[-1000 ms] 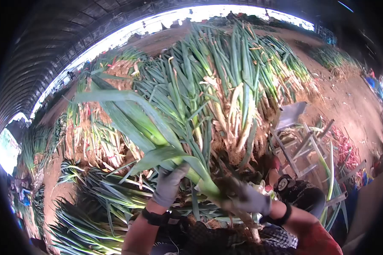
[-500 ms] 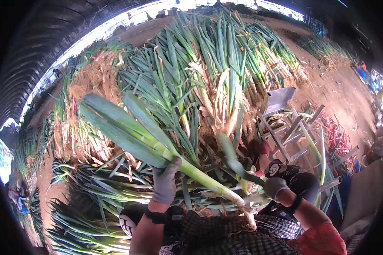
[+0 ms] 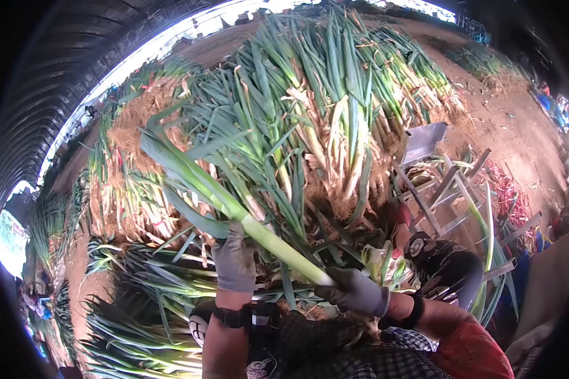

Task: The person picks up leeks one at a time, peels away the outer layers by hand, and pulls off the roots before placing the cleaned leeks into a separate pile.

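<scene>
A large green onion [image 3: 278,249] lies slantwise in front of me, its green leaves up to the left and its pale root end down to the right. My left hand [image 3: 235,260], in a grey glove, is closed around the stem just below the leaves. One leaf hangs down beside that wrist. My right hand [image 3: 358,292], also gloved, is wrapped over the pale lower stem. It hides part of that end, and roots show below it near my checked clothing.
A big heap of green onions [image 3: 335,69] rises ahead. More lie at lower left [image 3: 152,328]. To the right stand a metal frame [image 3: 446,196] with a metal plate [image 3: 423,143] and a pile of red strings [image 3: 512,196]. Bare soil [image 3: 512,132] spreads beyond.
My right hand has moved left from beside the stem onto its lower end. The loose green leaf it held is no longer in it. My left hand still grips the green onion.
</scene>
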`<action>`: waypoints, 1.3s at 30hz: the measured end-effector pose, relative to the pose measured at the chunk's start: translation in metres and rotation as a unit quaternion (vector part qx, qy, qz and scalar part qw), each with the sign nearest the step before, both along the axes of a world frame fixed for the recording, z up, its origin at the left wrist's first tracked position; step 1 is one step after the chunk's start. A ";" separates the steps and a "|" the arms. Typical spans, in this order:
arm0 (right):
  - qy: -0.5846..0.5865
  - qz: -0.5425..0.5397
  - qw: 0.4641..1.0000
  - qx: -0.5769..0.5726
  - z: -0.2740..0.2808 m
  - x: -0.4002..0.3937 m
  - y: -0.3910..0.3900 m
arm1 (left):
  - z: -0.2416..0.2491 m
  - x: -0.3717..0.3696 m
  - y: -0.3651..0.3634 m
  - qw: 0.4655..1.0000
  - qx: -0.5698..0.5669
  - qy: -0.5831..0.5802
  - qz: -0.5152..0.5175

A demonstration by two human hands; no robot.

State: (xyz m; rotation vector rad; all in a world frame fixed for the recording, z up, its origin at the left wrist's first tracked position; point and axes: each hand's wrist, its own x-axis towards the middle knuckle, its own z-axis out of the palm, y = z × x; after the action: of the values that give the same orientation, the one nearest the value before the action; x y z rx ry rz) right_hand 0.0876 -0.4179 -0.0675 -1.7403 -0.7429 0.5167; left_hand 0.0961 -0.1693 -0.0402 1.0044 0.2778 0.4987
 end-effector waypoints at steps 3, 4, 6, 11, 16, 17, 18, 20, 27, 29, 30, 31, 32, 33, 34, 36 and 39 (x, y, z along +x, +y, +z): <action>-0.144 -0.086 0.984 -0.056 0.001 -0.002 0.017 | 0.005 0.009 0.007 0.998 -0.045 0.034 0.030; -0.165 -0.110 0.977 -0.074 0.004 -0.005 0.021 | 0.008 0.009 0.001 0.998 -0.023 -0.003 0.057; -0.164 -0.119 0.975 -0.092 0.017 -0.003 0.024 | 0.008 0.012 0.009 0.999 -0.009 0.005 0.054; -0.187 -0.129 0.970 -0.089 0.046 0.013 0.019 | 0.023 0.014 0.013 0.989 0.106 0.016 0.097; -0.196 -0.149 0.969 -0.023 0.055 0.047 0.018 | 0.033 -0.033 -0.054 0.899 0.332 0.209 -0.195; -0.183 -0.144 0.972 0.019 0.053 0.054 0.015 | -0.001 -0.046 -0.058 0.882 0.355 0.140 -0.275; -0.154 -0.125 0.980 0.003 0.058 0.058 0.007 | -0.031 -0.050 -0.056 0.854 0.375 0.070 -0.353; -0.028 -0.095 0.994 0.050 0.062 0.060 -0.006 | -0.046 -0.035 -0.026 0.820 0.482 0.047 -0.306; 0.230 0.089 0.968 0.054 0.012 0.031 -0.032 | 0.043 0.018 0.033 0.988 0.092 -0.029 -0.119; -0.183 0.062 0.981 0.017 -0.001 0.025 -0.028 | 0.041 0.025 0.023 0.997 0.072 -0.007 -0.024; -0.205 0.092 0.974 -0.038 0.017 0.032 -0.030 | 0.028 0.027 0.027 0.995 0.055 -0.021 -0.075; -0.223 0.037 0.974 0.016 0.026 0.038 -0.022 | 0.016 0.029 0.028 0.991 0.035 -0.035 -0.126; -0.213 0.032 0.976 0.021 0.034 0.049 -0.013 | 0.027 0.027 0.002 0.999 0.033 -0.012 -0.040; -0.203 0.026 0.978 0.027 0.041 0.060 -0.003 | 0.021 0.029 0.001 0.999 0.024 -0.007 -0.046; -0.164 0.025 0.986 0.035 0.049 0.067 0.011 | 0.016 0.031 0.000 0.993 0.055 -0.012 -0.105; -0.126 0.023 0.991 0.040 0.066 0.084 0.037 | 0.016 0.034 -0.006 0.980 0.102 -0.008 -0.171; -0.077 0.093 0.991 -0.051 0.081 0.104 0.058 | 0.013 0.036 0.004 0.968 0.113 0.005 -0.223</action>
State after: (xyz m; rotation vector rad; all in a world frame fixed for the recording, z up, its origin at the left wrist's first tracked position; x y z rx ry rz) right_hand 0.1913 -0.3599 0.0135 -1.8300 -1.0105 0.5582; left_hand 0.1316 -0.1653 -0.0270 1.2506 -0.0022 0.1151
